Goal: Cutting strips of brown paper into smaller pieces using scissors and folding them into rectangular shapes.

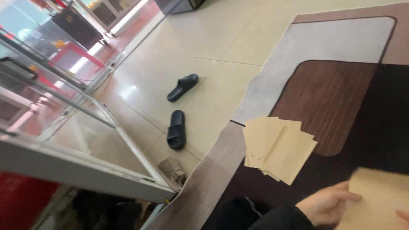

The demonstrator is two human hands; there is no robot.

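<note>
The left hand, coming out of a dark sleeve at the bottom of the view, grips the near-left edge of a tan, flat paper envelope, with its fingers lying on top of the sheet and the thumb seemingly tucked beneath, though motion blur makes that hard to confirm. The held envelope spreads from the hand toward three o'clock, filling the lower right corner. Of the right hand only a fingertip or two shows at the frame's edge, touching the same envelope at its four o'clock side; whether it is clasping the sheet cannot be told. At about eleven o'clock from the left hand, well apart from it, a fanned stack of matching tan envelopes lies on a brown, grey and black patterned carpet. Farther out at ten o'clock, a pair of black slide sandals sits on the cream tiled floor, beside a glass-topped, white-framed table.
</note>
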